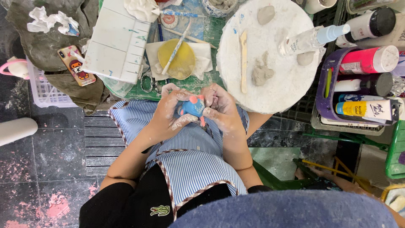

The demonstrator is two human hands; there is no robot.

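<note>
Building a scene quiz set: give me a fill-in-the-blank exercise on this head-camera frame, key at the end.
1. The left hand and right hand together hold a small clay figure painted mostly ____.
2. The long wooden modelling stick lies on the round ____ board.
3. The thin paintbrush rests across a flat round ____ disc.
4. The pink paint bottle lies in a ____ plastic basket.

Missing words: blue; white; yellow; purple

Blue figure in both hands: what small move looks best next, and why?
Probably press the pink piece gently onto the blue figure with the right hand while the left hand steadies it. Both clay-smeared hands cup the figure over the lap, and the pink bit sits on top.
</note>
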